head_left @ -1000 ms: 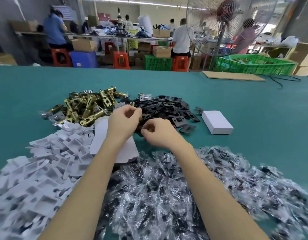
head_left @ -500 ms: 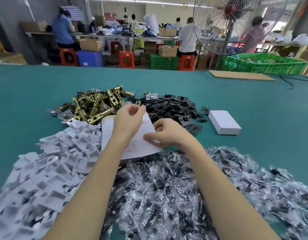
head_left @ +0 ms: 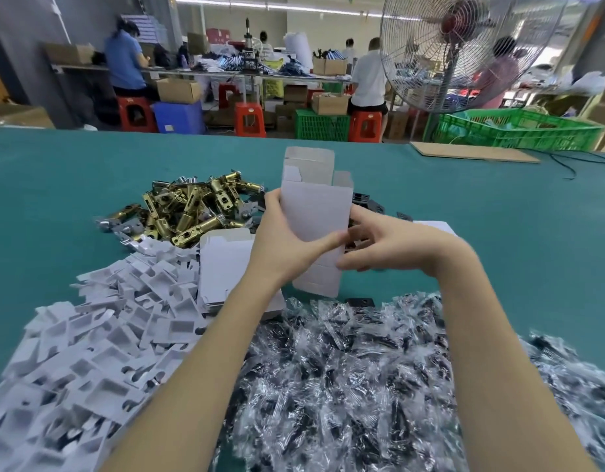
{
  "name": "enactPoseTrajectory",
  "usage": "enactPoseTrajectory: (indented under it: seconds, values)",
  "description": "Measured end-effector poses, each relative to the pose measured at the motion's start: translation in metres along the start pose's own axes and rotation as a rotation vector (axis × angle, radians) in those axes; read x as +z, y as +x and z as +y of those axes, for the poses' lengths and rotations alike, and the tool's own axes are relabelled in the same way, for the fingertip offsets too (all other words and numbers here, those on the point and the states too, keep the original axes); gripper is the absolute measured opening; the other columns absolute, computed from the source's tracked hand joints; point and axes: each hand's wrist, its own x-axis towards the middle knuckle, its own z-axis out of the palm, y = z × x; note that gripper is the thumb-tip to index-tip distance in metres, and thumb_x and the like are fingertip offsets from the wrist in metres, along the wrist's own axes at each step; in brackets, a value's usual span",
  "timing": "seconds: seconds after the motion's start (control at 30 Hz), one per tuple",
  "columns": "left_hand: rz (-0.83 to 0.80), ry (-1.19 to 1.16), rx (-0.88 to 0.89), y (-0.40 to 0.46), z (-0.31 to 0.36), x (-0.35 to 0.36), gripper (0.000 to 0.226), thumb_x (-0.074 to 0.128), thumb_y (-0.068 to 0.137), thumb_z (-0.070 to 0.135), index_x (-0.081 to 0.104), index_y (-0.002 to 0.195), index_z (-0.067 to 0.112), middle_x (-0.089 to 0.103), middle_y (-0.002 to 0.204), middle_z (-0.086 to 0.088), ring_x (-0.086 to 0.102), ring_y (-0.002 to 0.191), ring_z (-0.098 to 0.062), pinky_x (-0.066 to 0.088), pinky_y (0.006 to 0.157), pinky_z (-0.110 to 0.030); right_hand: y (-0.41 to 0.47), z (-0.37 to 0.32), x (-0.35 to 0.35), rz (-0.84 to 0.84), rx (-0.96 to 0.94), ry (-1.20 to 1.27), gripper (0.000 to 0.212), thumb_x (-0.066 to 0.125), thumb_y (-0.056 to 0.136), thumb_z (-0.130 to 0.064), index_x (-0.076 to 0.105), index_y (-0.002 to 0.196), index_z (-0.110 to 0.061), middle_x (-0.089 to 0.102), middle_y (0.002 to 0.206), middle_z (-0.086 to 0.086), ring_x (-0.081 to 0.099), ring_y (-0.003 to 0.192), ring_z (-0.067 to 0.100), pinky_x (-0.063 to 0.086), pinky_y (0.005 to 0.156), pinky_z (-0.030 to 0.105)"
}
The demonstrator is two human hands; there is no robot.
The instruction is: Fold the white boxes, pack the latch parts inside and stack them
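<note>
Two bare hands hold a half-opened white box (head_left: pixel 316 212) upright above the middle of a teal table (head_left: pixel 498 233). The left hand (head_left: pixel 287 243) grips its left side, and the right hand (head_left: pixel 386 247) pinches its lower right edge. Brass latch parts (head_left: pixel 188 209) lie far left, flat white box blanks (head_left: pixel 90 342) near left.

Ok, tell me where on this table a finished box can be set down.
Bare green table lies right of the hands, toward the cardboard sheet, and beyond the brass latches. Crowded: white inserts near-left, plastic bags in front.
</note>
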Motion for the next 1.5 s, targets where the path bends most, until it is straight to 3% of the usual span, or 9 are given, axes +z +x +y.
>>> enactPoseTrajectory:
  seconds: [0.07, 0.23, 0.43, 0.5, 0.63, 0.87, 0.97, 1.3, 1.5]
  values:
    - [-0.019, 0.028, 0.003, -0.001, -0.003, 0.003, 0.09, 0.093, 0.063, 0.052, 0.036, 0.128, 0.026, 0.053, 0.121, 0.011, 0.055, 0.11, -0.008, 0.051, 0.081, -0.025, -0.009, -0.007, -0.01, 0.103, -0.039, 0.025, 0.059, 0.073, 0.094, -0.026, 0.043, 0.143, -0.04, 0.071, 0.116, 0.003, 0.072, 0.091, 0.017, 0.058, 0.077, 0.034]
    - [-0.088, 0.06, 0.028, -0.007, 0.001, 0.011, 0.11, 0.087, 0.051, 0.068, 0.027, 0.136, 0.034, 0.049, 0.132, 0.008, 0.052, 0.123, -0.015, 0.053, 0.091, -0.037, -0.008, -0.015, -0.011, 0.469, -0.098, -0.118, 0.025, 0.059, 0.098, -0.008, 0.055, 0.117, -0.024, 0.062, 0.079, 0.004, 0.073, 0.065, 0.016, 0.061, 0.072, 0.041]
    - [0.011, 0.094, 0.0, -0.009, 0.002, 0.013, 0.114, 0.086, 0.051, 0.067, 0.025, 0.139, 0.027, 0.046, 0.134, 0.005, 0.05, 0.122, -0.017, 0.053, 0.095, -0.046, -0.007, -0.026, -0.002, 0.49, -0.189, -0.122, 0.038, 0.064, 0.093, -0.012, 0.044, 0.118, -0.032, 0.064, 0.077, 0.007, 0.059, 0.068, 0.028, 0.051, 0.064, 0.037]
    - [0.032, 0.07, -0.016, -0.008, 0.0, 0.011, 0.109, 0.088, 0.055, 0.06, 0.026, 0.138, 0.025, 0.048, 0.134, 0.004, 0.052, 0.122, -0.017, 0.054, 0.095, -0.044, -0.006, -0.033, 0.001, 0.452, -0.251, -0.071, 0.041, 0.066, 0.093, -0.014, 0.045, 0.119, -0.037, 0.069, 0.093, -0.004, 0.055, 0.064, 0.029, 0.052, 0.062, 0.028]
    - [0.034, 0.079, 0.016, -0.01, 0.002, 0.012, 0.109, 0.087, 0.057, 0.054, 0.023, 0.141, 0.025, 0.043, 0.136, 0.003, 0.048, 0.125, -0.019, 0.051, 0.098, -0.038, 0.0, -0.035, 0.003, 0.462, -0.223, -0.266, 0.03, 0.068, 0.092, -0.021, 0.065, 0.12, -0.033, 0.064, 0.117, -0.018, 0.053, 0.066, -0.017, 0.038, 0.066, 0.0]
    - [0.033, 0.114, 0.078, -0.012, 0.005, 0.012, 0.09, 0.085, 0.054, 0.051, 0.033, 0.122, 0.023, 0.048, 0.121, 0.004, 0.05, 0.115, -0.02, 0.053, 0.087, -0.037, 0.002, -0.036, 0.004, 0.553, -0.11, -0.354, 0.024, 0.07, 0.089, -0.031, 0.067, 0.112, -0.037, 0.064, 0.102, -0.021, 0.058, 0.087, 0.006, 0.053, 0.09, 0.036]
    - [0.01, 0.166, 0.101, -0.013, 0.006, 0.011, 0.096, 0.085, 0.054, 0.052, 0.033, 0.129, 0.021, 0.047, 0.123, 0.005, 0.048, 0.116, -0.019, 0.051, 0.087, -0.037, 0.001, -0.037, 0.002, 0.539, -0.093, -0.394, 0.01, 0.07, 0.087, -0.034, 0.069, 0.096, -0.039, 0.071, 0.096, -0.02, 0.061, 0.087, 0.003, 0.056, 0.086, 0.037]
    - [-0.004, 0.117, 0.123, -0.012, 0.013, 0.012, 0.084, 0.09, 0.06, 0.042, 0.035, 0.12, 0.023, 0.057, 0.117, 0.003, 0.06, 0.106, -0.018, 0.057, 0.078, -0.042, 0.006, -0.034, 0.01, 0.65, -0.045, -0.62, 0.021, 0.06, 0.089, -0.049, 0.073, 0.103, -0.041, 0.047, 0.092, -0.009, 0.055, 0.091, 0.018, 0.032, 0.059, 0.027]
    - [-0.077, -0.037, 0.124, -0.011, 0.01, 0.004, 0.061, 0.087, 0.075, 0.038, 0.048, 0.118, 0.024, 0.07, 0.102, 0.011, 0.068, 0.089, -0.003, 0.058, 0.07, -0.029, 0.003, -0.022, 0.001, 0.553, -0.09, -0.359, 0.044, 0.076, 0.08, -0.055, 0.059, 0.118, -0.042, 0.054, 0.104, -0.02, 0.061, 0.095, 0.009, 0.049, 0.083, 0.032]
